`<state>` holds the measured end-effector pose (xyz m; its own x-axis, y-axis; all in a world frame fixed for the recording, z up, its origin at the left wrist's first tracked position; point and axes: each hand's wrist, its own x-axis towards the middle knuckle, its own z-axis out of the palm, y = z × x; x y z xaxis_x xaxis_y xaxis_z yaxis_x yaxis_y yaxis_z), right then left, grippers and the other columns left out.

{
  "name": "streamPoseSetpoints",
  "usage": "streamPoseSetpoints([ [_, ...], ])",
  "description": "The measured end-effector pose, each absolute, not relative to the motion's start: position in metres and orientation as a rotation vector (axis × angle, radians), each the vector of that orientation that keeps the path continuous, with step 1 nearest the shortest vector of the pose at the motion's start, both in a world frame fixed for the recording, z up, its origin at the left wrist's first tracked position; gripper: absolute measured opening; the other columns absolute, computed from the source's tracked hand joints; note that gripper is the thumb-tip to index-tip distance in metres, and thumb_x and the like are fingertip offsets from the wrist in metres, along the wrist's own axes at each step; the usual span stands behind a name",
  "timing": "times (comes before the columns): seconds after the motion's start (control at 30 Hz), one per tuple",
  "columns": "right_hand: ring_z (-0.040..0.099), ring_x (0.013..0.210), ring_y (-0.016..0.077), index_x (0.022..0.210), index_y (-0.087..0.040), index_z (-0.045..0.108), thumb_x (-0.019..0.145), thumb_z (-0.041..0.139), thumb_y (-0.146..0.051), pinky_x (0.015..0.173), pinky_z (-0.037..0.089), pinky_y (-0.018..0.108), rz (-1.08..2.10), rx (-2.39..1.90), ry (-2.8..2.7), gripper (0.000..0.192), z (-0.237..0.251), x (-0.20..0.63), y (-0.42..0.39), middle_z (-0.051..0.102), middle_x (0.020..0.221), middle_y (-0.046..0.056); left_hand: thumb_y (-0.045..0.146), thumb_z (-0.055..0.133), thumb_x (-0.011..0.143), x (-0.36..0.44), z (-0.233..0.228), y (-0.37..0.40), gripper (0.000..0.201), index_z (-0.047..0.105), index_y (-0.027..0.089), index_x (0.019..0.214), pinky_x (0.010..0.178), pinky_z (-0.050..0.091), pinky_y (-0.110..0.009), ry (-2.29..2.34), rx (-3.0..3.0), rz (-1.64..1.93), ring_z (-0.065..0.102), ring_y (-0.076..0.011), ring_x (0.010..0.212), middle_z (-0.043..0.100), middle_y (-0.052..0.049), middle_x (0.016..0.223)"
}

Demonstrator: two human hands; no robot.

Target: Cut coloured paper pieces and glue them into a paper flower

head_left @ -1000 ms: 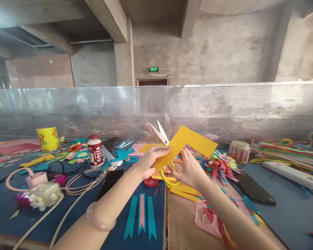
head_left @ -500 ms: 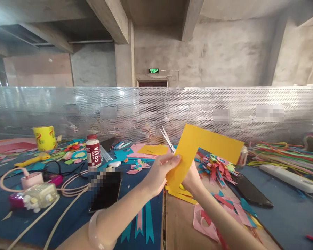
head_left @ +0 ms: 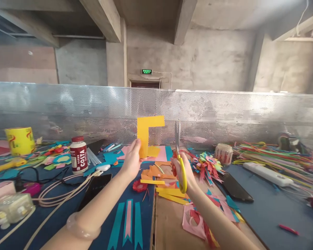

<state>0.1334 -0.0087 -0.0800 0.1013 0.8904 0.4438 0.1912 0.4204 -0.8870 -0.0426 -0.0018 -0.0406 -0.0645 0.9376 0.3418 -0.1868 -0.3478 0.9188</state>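
An L-shaped piece of yellow paper (head_left: 143, 133) stands upright in my left hand (head_left: 131, 161), pinched between thumb and fingers at its lower end. My right hand (head_left: 185, 170) is wrapped around the scissors (head_left: 182, 172), which have yellow handles and point upward. Their blades look closed and sit to the right of the paper, apart from it. Below my hands lie several yellow paper strips (head_left: 172, 194) and orange scraps (head_left: 155, 172). Teal and pink ribbon-shaped strips (head_left: 127, 222) lie on the blue surface in front of me.
A multicoloured paper flower (head_left: 206, 165) and a black phone (head_left: 236, 187) lie right of my hands. To the left stand a red-capped bottle (head_left: 78, 156) and a yellow tape roll (head_left: 20, 140), with looped cables (head_left: 52, 198). A perforated metal screen (head_left: 94, 107) runs along the back.
My right hand has drawn away from the paper to the right, and the scissors came out from behind it. The paper moved left and turned upright. The view shifted slightly right.
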Motion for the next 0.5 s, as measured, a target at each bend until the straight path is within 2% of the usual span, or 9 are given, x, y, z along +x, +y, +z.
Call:
streamPoseSetpoints([
  [0.07, 0.048, 0.056, 0.0116, 0.081, -0.020, 0.044, 0.075, 0.047, -0.039, 0.053, 0.041, 0.023, 0.712, -1.043, -1.424, 0.020, -0.084, 0.127, -0.010, 0.049, 0.067, -0.003, 0.048, 0.047, 0.080, -0.047, -0.046, 0.009, 0.033, 0.053, 0.025, 0.102, 0.050, 0.041, -0.018, 0.915, 1.179, 1.737, 0.058, -0.0130, 0.075, 0.062, -0.003, 0.091],
  [0.17, 0.051, 0.066, 0.0140, 0.082, -0.019, 0.048, 0.075, 0.050, -0.043, 0.060, 0.042, 0.025, 0.733, -1.037, -1.484, 0.025, -0.090, 0.116, -0.018, 0.054, 0.074, -0.001, 0.040, 0.051, 0.078, -0.046, -0.049, 0.011, 0.025, 0.055, 0.024, 0.097, 0.056, 0.045, -0.020, 0.785, 1.166, 1.827, 0.059, -0.0129, 0.075, 0.062, -0.001, 0.092],
  [0.27, 0.051, 0.080, 0.0196, 0.086, -0.019, 0.050, 0.074, 0.051, -0.045, 0.070, 0.041, 0.030, 0.681, -1.084, -1.551, 0.028, -0.095, 0.105, -0.026, 0.056, 0.079, 0.001, 0.042, 0.050, 0.080, -0.044, -0.045, 0.004, 0.025, 0.056, 0.022, 0.094, 0.061, 0.045, -0.023, 0.701, 1.362, 1.859, 0.058, -0.0142, 0.075, 0.060, -0.002, 0.085],
  [0.4, 0.042, 0.102, 0.0264, 0.093, -0.019, 0.050, 0.073, 0.050, -0.048, 0.087, 0.034, 0.038, 0.650, -1.158, -1.607, 0.035, -0.102, 0.098, -0.028, 0.054, 0.091, 0.006, 0.045, 0.047, 0.083, -0.045, -0.033, -0.003, 0.028, 0.051, 0.018, 0.073, 0.056, 0.038, -0.022, 0.945, 1.676, 2.046, 0.047, -0.0116, 0.062, 0.047, 0.001, 0.065],
  [0.5, 0.040, 0.107, 0.0274, 0.101, -0.018, 0.048, 0.074, 0.048, -0.052, 0.090, 0.033, 0.039, 0.671, -1.174, -1.619, 0.044, -0.105, 0.096, -0.027, 0.051, 0.098, 0.008, 0.043, 0.040, 0.086, -0.041, -0.019, -0.002, 0.031, 0.043, 0.019, 0.068, 0.050, 0.032, -0.021, 1.051, 1.798, 2.145, 0.037, -0.0093, 0.054, 0.036, 0.003, 0.060],
])
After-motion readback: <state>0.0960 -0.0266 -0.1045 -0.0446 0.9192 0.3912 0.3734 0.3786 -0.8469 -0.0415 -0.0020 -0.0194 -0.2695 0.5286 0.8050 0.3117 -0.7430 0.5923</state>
